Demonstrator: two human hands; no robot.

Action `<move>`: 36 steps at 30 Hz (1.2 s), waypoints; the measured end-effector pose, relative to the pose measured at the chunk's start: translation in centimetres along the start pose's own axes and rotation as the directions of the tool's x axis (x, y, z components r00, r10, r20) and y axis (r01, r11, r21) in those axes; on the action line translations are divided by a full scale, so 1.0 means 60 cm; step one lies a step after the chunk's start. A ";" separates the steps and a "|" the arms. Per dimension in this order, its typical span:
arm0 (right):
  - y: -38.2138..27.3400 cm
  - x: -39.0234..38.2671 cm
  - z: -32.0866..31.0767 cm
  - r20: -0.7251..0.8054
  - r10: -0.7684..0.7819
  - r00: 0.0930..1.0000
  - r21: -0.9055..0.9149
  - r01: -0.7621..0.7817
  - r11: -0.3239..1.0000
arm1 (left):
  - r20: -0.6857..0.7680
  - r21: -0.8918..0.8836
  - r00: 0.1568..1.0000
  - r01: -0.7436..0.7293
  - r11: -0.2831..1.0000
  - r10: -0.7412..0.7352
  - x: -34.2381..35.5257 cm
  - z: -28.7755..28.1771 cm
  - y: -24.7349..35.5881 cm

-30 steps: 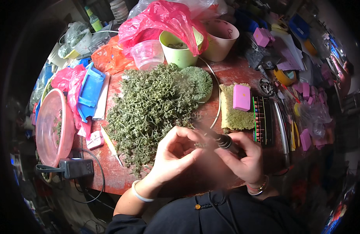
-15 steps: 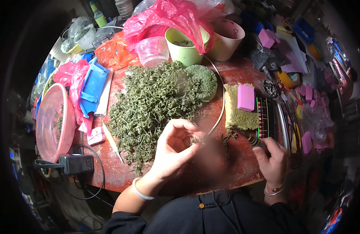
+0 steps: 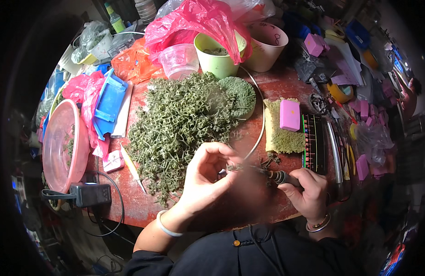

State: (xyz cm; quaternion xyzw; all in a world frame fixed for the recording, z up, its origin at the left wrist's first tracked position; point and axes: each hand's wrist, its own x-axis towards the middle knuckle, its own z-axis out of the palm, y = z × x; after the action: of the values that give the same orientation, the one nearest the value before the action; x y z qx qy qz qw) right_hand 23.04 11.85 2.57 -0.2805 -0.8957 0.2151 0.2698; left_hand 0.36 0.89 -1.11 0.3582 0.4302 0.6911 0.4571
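- In the head view, the left hand (image 3: 207, 172) is pinching 1 small greenish piece (image 3: 232, 167) (blurred) between bent thumb and fingers, over the near part of the red table (image 3: 286, 83).
- The right hand (image 3: 308, 189) is gripping a dark tool (image 3: 281, 177), pointing it left.
- A green heap (image 3: 182, 124) is lying farther left.

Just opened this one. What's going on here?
A person sits or stands at a scuffed red table. The left hand pinches a small green piece; the right hand grips a dark-handled tool pointed toward it, though blur hides whether they touch. A big pile of similar pieces lies beyond the left hand, and a pink block rests on a yellowish sponge-like pad.
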 end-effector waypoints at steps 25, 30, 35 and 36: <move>0.003 -0.002 -0.011 -0.020 0.041 0.999 -0.016 -0.041 0.999 | 0.000 0.000 1.000 0.011 1.000 -0.011 -0.001 0.000 -0.001; 0.042 -0.013 -0.035 -0.140 0.224 0.965 -0.215 -0.250 0.944 | -0.024 -0.025 0.999 0.041 0.999 -0.042 -0.003 0.003 0.003; 0.043 -0.017 -0.032 -0.161 0.259 0.952 -0.210 -0.289 0.934 | 0.063 0.006 0.998 -0.001 1.000 0.001 0.004 0.000 0.003; 0.042 -0.017 -0.032 -0.164 0.196 0.967 -0.166 -0.223 0.960 | 0.079 0.032 0.997 -0.007 0.999 0.005 0.006 -0.001 0.002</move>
State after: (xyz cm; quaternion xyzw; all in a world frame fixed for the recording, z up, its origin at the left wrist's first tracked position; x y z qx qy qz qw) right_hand 25.88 13.53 2.29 -0.4127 -0.8546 0.1380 0.2834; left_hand 0.17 1.19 -0.97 0.3938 0.4220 0.6707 0.4658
